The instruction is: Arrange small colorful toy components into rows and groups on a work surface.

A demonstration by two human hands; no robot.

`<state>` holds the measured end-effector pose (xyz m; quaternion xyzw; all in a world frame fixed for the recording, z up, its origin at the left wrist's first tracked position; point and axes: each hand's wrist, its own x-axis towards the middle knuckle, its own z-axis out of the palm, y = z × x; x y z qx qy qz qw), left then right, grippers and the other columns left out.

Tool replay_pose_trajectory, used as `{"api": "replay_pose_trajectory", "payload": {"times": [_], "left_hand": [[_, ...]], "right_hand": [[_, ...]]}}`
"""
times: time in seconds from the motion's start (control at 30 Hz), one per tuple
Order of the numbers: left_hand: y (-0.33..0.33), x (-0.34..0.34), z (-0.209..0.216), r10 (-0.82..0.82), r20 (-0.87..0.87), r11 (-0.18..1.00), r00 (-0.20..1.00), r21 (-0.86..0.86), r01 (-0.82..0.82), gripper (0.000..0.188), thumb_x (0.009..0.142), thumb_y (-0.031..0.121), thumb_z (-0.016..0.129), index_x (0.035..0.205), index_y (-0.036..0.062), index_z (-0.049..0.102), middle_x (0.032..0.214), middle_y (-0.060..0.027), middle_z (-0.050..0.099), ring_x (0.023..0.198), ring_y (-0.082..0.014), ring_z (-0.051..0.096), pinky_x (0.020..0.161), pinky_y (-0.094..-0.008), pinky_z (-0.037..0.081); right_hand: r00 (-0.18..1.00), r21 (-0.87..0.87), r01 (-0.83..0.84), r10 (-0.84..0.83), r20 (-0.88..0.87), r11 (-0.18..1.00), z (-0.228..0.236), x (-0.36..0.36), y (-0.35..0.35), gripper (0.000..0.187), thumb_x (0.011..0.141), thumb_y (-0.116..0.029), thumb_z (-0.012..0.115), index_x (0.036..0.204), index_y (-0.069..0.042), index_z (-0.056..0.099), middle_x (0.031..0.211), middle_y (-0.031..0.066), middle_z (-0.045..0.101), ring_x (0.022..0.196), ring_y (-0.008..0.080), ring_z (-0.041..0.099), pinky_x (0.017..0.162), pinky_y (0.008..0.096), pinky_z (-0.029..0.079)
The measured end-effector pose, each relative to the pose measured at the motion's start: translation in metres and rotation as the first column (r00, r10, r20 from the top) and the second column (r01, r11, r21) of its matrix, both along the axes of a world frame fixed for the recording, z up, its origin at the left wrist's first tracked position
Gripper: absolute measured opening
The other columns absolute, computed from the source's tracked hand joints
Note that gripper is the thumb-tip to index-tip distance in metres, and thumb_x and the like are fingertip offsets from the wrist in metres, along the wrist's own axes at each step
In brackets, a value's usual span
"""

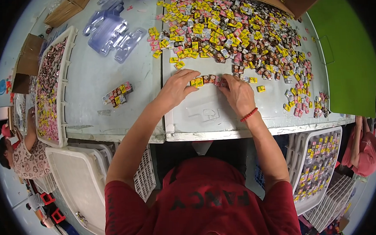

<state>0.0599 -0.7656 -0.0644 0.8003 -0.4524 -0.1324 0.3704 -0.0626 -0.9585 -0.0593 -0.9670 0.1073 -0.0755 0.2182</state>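
On the white table in front of me lies a short row of small printed blocks (212, 79), yellow at the left end, brown in the middle, pink toward the right. My left hand (179, 87) grips the yellow end between thumb and fingers. At the other end, my right hand (240, 94) has its fingers closed on the pink blocks and partly hides them. A red bead bracelet (249, 114) circles my right wrist. Just beyond the hands spreads a big heap of loose yellow, pink, brown and white blocks (222, 28).
Left of the table seam sit a small block cluster (118, 95) and clear plastic trays (113, 34). A white crate of loose blocks (63, 85) stands far left. Cardboard (304, 1) borders the heap. A tray of sorted blocks (318, 166) is lower right. Other people work at both sides.
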Motion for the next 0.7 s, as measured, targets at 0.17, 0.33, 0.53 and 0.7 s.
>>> {"api": "replay_pose_trajectory", "payload": {"times": [0.17,0.33,0.53,0.7], "left_hand": [[-0.003,0.006,0.002,-0.048,0.090,0.998,0.995,0.050,0.044,0.047,0.077,0.015,0.073,0.121,0.0068,0.058,0.123,-0.0128,0.057,0.115,-0.0324,0.052,0.098,-0.0392,0.043],[-0.014,0.012,-0.008,-0.108,0.137,0.994,0.985,0.010,0.107,0.046,0.076,0.015,0.074,0.118,0.0045,0.058,0.120,-0.0121,0.057,0.111,-0.0314,0.053,0.095,-0.0392,0.044],[-0.020,0.010,-0.006,-0.174,0.231,0.982,0.957,-0.027,0.185,0.046,0.073,0.016,0.075,0.114,0.0040,0.059,0.116,-0.0099,0.056,0.106,-0.0303,0.053,0.091,-0.0388,0.046],[-0.025,-0.006,-0.005,-0.104,0.291,0.993,0.951,0.079,0.084,0.047,0.071,0.019,0.077,0.113,0.0051,0.062,0.108,-0.0085,0.056,0.100,-0.0296,0.053,0.087,-0.0392,0.046]], "right_hand": [[0.999,0.030,-0.031,0.031,-0.015,0.999,0.006,0.002,-0.003,0.036,0.081,-0.019,0.070,0.113,-0.006,0.061,0.090,0.0175,0.066,0.077,0.0351,0.064,0.069,0.0415,0.052],[0.991,0.005,-0.124,0.123,0.041,0.992,0.001,0.011,-0.007,0.035,0.082,-0.020,0.069,0.114,-0.008,0.062,0.091,0.0164,0.066,0.078,0.0348,0.065,0.068,0.0419,0.052],[0.996,0.007,-0.073,0.074,-0.050,0.997,0.000,0.008,-0.006,0.031,0.079,-0.018,0.068,0.110,-0.014,0.065,0.089,0.0132,0.067,0.078,0.0327,0.065,0.069,0.0411,0.053],[0.995,0.011,-0.086,0.085,0.059,0.996,-0.012,0.005,0.001,0.032,0.079,-0.018,0.068,0.110,-0.012,0.064,0.091,0.0136,0.067,0.079,0.0321,0.065,0.069,0.0408,0.053]]}}
